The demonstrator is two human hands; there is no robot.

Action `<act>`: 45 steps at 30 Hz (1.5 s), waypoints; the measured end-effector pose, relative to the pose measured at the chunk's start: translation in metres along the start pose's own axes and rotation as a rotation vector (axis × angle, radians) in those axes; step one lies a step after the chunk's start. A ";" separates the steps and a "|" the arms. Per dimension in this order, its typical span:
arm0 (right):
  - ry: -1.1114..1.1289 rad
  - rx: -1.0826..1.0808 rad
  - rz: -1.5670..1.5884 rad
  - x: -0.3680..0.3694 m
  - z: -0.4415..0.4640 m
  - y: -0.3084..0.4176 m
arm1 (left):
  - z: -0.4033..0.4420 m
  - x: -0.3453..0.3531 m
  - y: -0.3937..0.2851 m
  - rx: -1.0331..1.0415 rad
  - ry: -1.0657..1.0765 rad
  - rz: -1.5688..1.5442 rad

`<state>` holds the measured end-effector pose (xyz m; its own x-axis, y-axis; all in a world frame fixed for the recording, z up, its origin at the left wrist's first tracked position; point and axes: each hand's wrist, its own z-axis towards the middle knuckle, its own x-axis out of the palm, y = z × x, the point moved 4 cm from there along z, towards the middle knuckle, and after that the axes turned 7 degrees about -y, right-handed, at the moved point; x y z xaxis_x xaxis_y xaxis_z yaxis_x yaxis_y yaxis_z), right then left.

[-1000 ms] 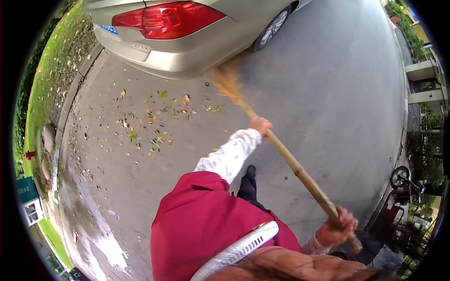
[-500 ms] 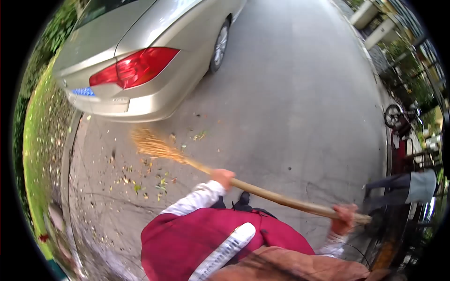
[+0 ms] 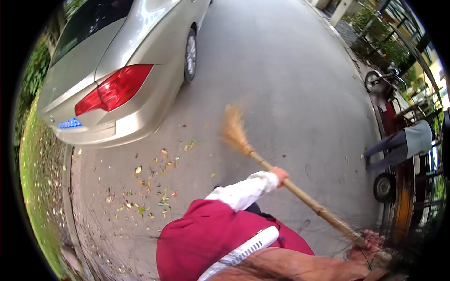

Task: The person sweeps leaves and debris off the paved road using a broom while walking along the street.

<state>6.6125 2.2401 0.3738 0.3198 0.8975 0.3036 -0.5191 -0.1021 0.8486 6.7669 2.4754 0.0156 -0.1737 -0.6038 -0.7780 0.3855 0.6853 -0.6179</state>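
A straw broom with a long bamboo handle crosses in front of me, its bristles up and ahead, blurred by motion over the road. My left hand, in a white sleeve, is wrapped round the middle of the handle. Near its rear end, at the lower right, my right hand is closed on the same handle, partly hidden by dark strands. Fallen leaves lie scattered on the road left of the broom, with the bristles apart from them.
A silver-beige car stands at upper left, beside a kerb and a grass strip. On the right are a person in grey-blue trousers, a parked motorcycle and a dark red cart with a wheel.
The broom's bristles have swung right, from beside the car's rear bumper to the road ahead. My left hand has moved right with the handle; my right hand is lower and slightly right.
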 end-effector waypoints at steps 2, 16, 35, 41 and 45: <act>-0.010 0.127 0.090 0.009 -0.006 -0.024 | -0.066 0.005 0.029 -0.117 -0.078 -0.054; 0.358 0.817 0.568 -0.053 -0.218 -0.113 | -0.480 -0.009 0.070 -0.680 0.001 0.375; 0.038 -0.298 0.026 -0.303 -0.257 0.247 | -0.402 0.143 -0.286 -0.069 0.210 -0.103; 0.099 0.657 0.435 -0.177 -0.462 0.054 | -0.727 0.124 -0.068 -0.597 0.119 0.069; 0.464 0.943 0.385 -0.060 -0.580 0.047 | -0.880 0.012 0.006 -0.780 0.331 0.142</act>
<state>6.1093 2.4302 0.1447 -0.1620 0.7887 0.5931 0.3517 -0.5154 0.7815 5.9700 2.8308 -0.0974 -0.4729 -0.4246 -0.7721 -0.2891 0.9025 -0.3192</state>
